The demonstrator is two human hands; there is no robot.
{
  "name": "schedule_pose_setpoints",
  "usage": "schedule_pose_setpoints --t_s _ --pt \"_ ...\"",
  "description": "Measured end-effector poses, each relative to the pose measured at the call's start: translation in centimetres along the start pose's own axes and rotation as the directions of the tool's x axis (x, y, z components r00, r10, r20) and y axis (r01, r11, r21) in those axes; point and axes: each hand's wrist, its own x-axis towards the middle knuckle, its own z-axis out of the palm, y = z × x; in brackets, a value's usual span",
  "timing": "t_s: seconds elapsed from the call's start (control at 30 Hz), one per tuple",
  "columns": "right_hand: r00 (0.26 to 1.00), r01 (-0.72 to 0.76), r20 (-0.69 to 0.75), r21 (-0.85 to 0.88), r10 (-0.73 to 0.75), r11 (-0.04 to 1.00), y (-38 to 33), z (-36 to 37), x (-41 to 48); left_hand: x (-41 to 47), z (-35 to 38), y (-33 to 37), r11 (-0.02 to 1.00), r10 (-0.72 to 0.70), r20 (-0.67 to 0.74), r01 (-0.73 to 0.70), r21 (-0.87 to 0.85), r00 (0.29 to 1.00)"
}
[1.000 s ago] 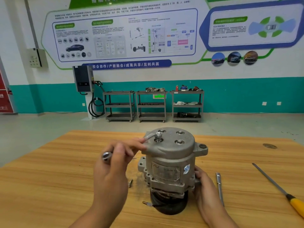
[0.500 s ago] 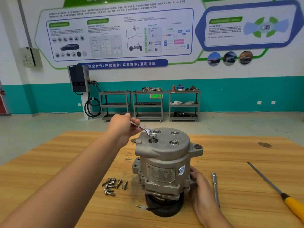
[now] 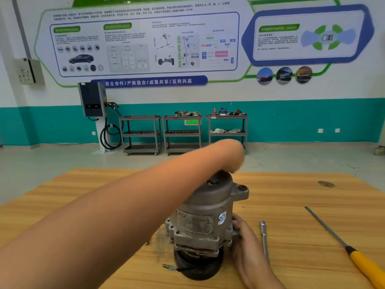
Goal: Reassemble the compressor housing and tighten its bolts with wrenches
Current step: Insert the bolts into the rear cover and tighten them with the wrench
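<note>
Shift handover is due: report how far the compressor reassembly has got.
Done: the compressor housing stands closed, upright on its pulley, one bolt seated on top. In hand: the right hand grips the body; the left hand, blurred, reaches across the top. Left: probably more tightening; the forearm hides the other bolts, so their state cannot be told.
</note>
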Motion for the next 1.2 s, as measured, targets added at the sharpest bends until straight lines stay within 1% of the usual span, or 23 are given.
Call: schedule_pose_setpoints --t_s 0.03,0.07,0.13,0.17,0.2,0.23,0.3,0.37,0.43,0.5,0.57,0.63,0.67,0.7,0.73,0.8,0.83,0.93,1.03,1.07,1.1,1.13,1.2 --pt "1.0 0.006 0.001 -0.003 -0.006 1.0 -0.1 0.1 -0.2 -0.4 0.1 1.3 0.999 0.045 -0.046 -0.046 -0.025 0.998" --pt "1.0 0.004 -0.004 -0.004 -0.004 1.0 -0.2 0.1 -0.3 -1.2 0.3 2.3 0.991 0.076 -0.114 -0.087 -0.1 0.991" --pt "1.0 -0.009 -0.005 -0.012 0.009 1.0 -0.4 0.1 -0.4 -3.6 0.5 3.8 0.953 0.056 -0.203 -0.113 -0.281 0.978" --pt "1.0 0.002 0.011 -0.03 -0.001 1.0 -0.4 0.1 -0.6 -5.0 0.7 4.2 0.932 0.044 -0.253 -0.131 -0.337 0.966" --pt "0.999 0.026 0.032 -0.052 -0.025 0.998 -0.4 0.1 -0.7 -6.4 1.1 4.4 0.927 0.041 -0.347 -0.166 -0.336 0.937" --pt "0.997 0.065 0.05 -0.067 -0.061 0.996 -0.3 0.2 -1.0 -7.8 1.7 4.4 0.926 0.052 -0.463 -0.216 -0.309 0.885" --pt "0.983 0.166 0.093 -0.076 -0.158 0.983 -0.2 0.5 -1.3 -10.6 3.0 4.1 0.89 0.065 -0.679 -0.35 -0.291 0.731" --pt "0.969 0.215 0.132 -0.046 -0.208 0.975 -0.1 0.7 -1.3 -13.1 4.3 3.3 0.809 0.047 -0.764 -0.473 -0.348 0.643" --pt "0.986 0.137 0.093 0.02 -0.138 0.99 0.2 0.5 -0.9 -15.0 6.0 2.3 0.691 -0.068 -0.825 -0.57 -0.445 0.561" --pt "0.995 0.089 0.048 0.021 -0.09 0.996 0.5 0.0 -0.6 -16.4 7.5 0.8 0.573 -0.236 -0.836 -0.624 -0.532 0.496" --pt "0.996 0.082 0.021 -0.009 -0.082 0.997 0.6 -0.2 -0.4 -17.4 8.9 -0.6 0.464 -0.466 -0.761 -0.607 -0.645 0.452" --pt "0.997 0.075 -0.001 -0.018 -0.075 0.997 0.7 -0.1 -0.3 -17.7 10.2 -2.5 0.272 -0.707 -0.564 -0.571 -0.774 0.427" --pt "0.997 0.071 -0.009 -0.018 -0.071 0.997 0.7 -0.1 -0.2 -17.4 10.6 -3.6 0.161 -0.796 -0.446 -0.566 -0.808 0.41" --pt "0.998 0.066 -0.017 -0.013 -0.066 0.998 0.7 0.0 -0.2 -16.9 11.0 -4.8 0.046 -0.853 -0.327 -0.566 -0.823 0.407" --pt "0.998 0.063 -0.019 -0.005 -0.063 0.998 0.7 0.0 -0.2 -16.3 11.2 -5.9 -0.059 -0.879 -0.221 -0.556 -0.829 0.422" --pt "0.998 0.066 -0.017 0.009 -0.065 0.998 0.7 0.0 -0.1 -14.6 11.3 -7.9 -0.202 -0.876 -0.053 -0.463 -0.863 0.48" --pt "0.998 0.068 -0.017 0.013 -0.067 0.998 0.7 0.0 -0.1 -13.6 11.2 -8.7 -0.229 -0.862 -0.004 -0.397 -0.889 0.507" --pt "0.998 0.057 -0.019 0.041 -0.056 0.998 0.7 -0.2 0.1 -10.0 10.1 -10.6 -0.203 -0.787 0.053 -0.175 -0.963 0.615" --pt "0.999 0.037 -0.026 0.047 -0.036 0.998 0.7 -0.1 0.2 -6.3 7.7 -11.1 -0.305 -0.622 0.208 0.011 -0.952 0.755" --pt "0.999 0.034 -0.022 0.04 -0.033 0.999 0.8 -0.2 0.3 -5.2 6.9 -11.0 -0.309 -0.547 0.255 0.091 -0.947 0.797" --pt "0.999 0.032 -0.018 0.031 -0.031 0.999 0.8 -0.3 0.3 -4.1 6.0 -10.9 -0.273 -0.471 0.291 0.176 -0.946 0.833" --pt "0.999 0.028 -0.015 0.021 -0.028 0.999 0.7 -0.3 0.3 -3.2 5.0 -10.6 -0.206 -0.402 0.322 0.258 -0.944 0.857" --pt "1.0 0.02 -0.015 0.009 -0.02 1.0 0.6 -0.5 0.4 -2.0 2.9 -9.6 0.018 -0.309 0.372 0.396 -0.918 0.875"
